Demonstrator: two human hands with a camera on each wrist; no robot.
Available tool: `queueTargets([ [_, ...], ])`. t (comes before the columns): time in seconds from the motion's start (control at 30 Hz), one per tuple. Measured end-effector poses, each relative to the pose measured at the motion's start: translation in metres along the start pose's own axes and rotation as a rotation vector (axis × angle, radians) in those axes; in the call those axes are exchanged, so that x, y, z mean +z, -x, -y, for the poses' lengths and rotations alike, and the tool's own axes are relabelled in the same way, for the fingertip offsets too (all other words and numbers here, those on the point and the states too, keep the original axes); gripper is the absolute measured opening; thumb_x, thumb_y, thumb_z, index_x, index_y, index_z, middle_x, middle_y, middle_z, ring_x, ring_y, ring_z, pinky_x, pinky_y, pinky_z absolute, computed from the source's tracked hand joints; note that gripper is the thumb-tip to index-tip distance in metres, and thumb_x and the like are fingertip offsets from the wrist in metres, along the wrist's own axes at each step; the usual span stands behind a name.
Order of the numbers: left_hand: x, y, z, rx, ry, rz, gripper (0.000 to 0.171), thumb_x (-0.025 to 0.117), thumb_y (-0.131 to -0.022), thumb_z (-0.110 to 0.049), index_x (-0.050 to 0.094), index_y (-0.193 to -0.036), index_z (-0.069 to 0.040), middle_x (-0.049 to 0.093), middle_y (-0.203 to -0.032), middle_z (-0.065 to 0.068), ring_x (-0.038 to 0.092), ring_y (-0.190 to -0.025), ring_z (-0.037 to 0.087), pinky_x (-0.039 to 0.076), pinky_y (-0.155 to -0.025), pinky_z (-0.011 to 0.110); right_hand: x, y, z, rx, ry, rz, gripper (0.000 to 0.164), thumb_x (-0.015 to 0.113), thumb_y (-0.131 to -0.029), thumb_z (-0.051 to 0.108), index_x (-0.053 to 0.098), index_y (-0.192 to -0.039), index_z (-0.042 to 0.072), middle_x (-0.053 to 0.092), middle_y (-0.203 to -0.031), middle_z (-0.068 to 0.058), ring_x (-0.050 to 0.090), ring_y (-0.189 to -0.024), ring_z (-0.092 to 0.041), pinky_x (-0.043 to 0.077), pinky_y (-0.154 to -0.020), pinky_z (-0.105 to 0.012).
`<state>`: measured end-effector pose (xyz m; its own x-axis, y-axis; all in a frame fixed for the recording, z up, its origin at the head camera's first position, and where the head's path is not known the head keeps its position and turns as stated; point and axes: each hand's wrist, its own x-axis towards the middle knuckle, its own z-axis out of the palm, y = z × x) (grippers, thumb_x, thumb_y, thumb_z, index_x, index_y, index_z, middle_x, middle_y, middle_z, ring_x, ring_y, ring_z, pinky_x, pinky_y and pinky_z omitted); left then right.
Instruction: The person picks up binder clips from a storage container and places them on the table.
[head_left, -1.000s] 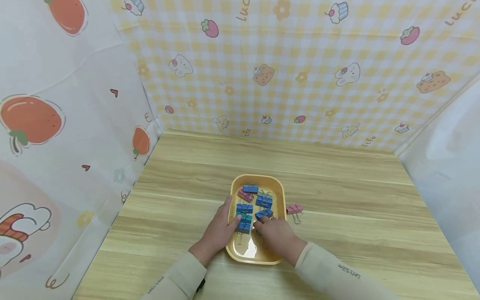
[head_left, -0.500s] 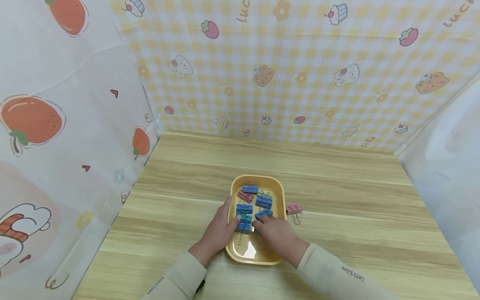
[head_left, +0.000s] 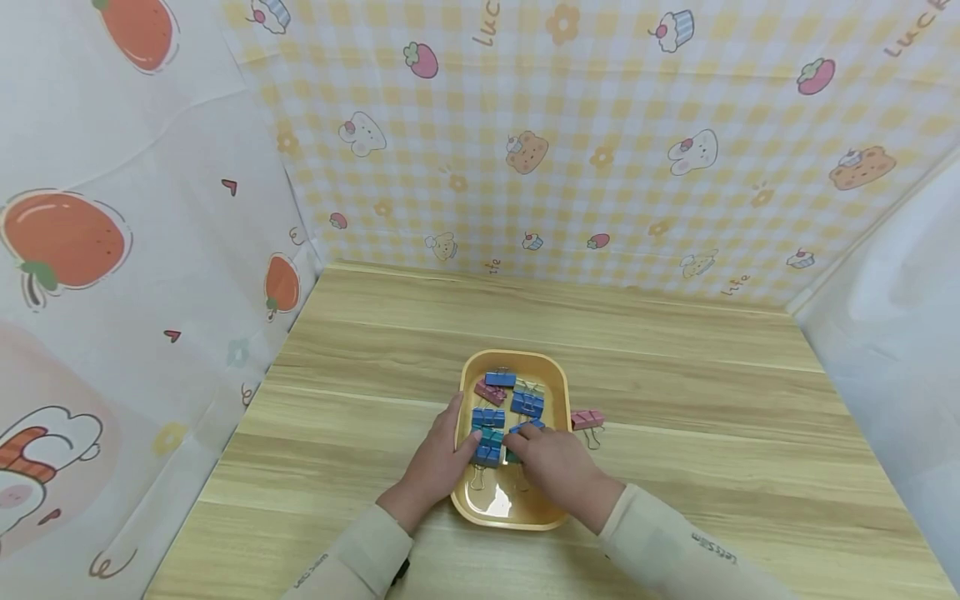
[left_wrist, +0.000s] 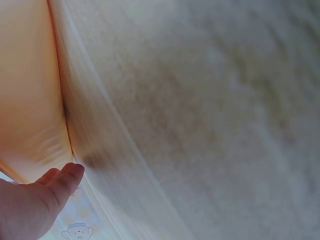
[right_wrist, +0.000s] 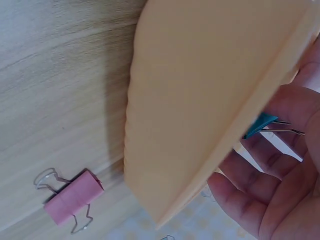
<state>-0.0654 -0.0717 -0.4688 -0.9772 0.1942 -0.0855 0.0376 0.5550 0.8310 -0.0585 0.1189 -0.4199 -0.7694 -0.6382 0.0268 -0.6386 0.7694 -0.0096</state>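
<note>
A yellow-orange plastic tray (head_left: 517, 518) stands on the table, with several binder clips laid out inside. My left hand (head_left: 437, 454) grips its left wall, thumb over the rim beside a blue binder clip (head_left: 487, 455) in the left column. Inside the right half, my right hand (head_left: 557, 463) pinches a teal-green binder clip (right_wrist: 261, 124), mostly hidden by the fingers in the head view. Just beyond those fingers lies a blue binder clip (head_left: 528, 426), partly covered. In the left wrist view, fingers of my left hand (left_wrist: 37, 202) lie along the tray's outer wall (left_wrist: 30, 90).
On the table just right of the tray lies a pink binder clip (head_left: 587, 419), its wire handles spread. More clips, blue, dark pink and yellow, fill the tray's far end. A checked cloth (head_left: 600, 125) hangs behind the wooden table (head_left: 697, 375).
My right hand has shifted slightly left and away from me inside the tray, and more of the green clip shows below its fingers. The left hand and the tray stay put.
</note>
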Motion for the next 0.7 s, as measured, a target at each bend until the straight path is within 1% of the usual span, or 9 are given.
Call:
queueTargets([
  [0.3, 0.0, 0.0, -0.001, 0.002, 0.019, 0.006, 0.066, 0.047, -0.092, -0.033, 0.011, -0.145, -0.014, 0.028, -0.141, 0.018, 0.03, -0.127, 0.033, 0.028, -0.102, 0.047, -0.011, 0.0, 0.001, 0.005, -0.045, 0.0, 0.031, 0.069, -0.076, 0.016, 0.062, -0.107, 0.017, 0.061, -0.094, -0.001, 0.058, -0.069, -0.014, 0.05, -0.053, -0.025],
  [0.5, 0.0, 0.001, -0.001, 0.002, 0.022, 0.008, 0.067, 0.046, -0.092, -0.035, 0.011, -0.145, -0.015, 0.027, -0.142, 0.018, 0.03, -0.128, 0.033, 0.027, -0.102, 0.047, -0.017, 0.001, 0.0, 0.007, -0.051, -0.011, 0.032, 0.07, -0.076, 0.016, 0.062, -0.106, 0.017, 0.06, -0.091, 0.0, 0.053, -0.062, -0.011, 0.048, -0.05, -0.023],
  [0.63, 0.0, 0.001, -0.001, 0.001, 0.022, 0.006, 0.066, 0.047, -0.092, -0.033, 0.011, -0.145, -0.014, 0.028, -0.141, 0.018, 0.03, -0.127, 0.034, 0.027, -0.102, 0.048, -0.023, 0.002, -0.001, 0.011, -0.057, -0.018, 0.034, 0.07, -0.075, 0.015, 0.061, -0.107, 0.018, 0.06, -0.09, 0.001, 0.049, -0.057, -0.01, 0.047, -0.05, -0.022],
  [0.7, 0.0, 0.001, -0.002, -0.005, 0.022, 0.007, 0.066, 0.047, -0.092, -0.033, 0.011, -0.145, -0.015, 0.028, -0.142, 0.017, 0.03, -0.127, 0.033, 0.027, -0.102, 0.048, -0.025, 0.002, -0.002, 0.02, -0.06, -0.028, 0.034, 0.07, -0.075, 0.015, 0.061, -0.108, 0.018, 0.06, -0.09, 0.001, 0.05, -0.056, -0.01, 0.048, -0.05, -0.022],
])
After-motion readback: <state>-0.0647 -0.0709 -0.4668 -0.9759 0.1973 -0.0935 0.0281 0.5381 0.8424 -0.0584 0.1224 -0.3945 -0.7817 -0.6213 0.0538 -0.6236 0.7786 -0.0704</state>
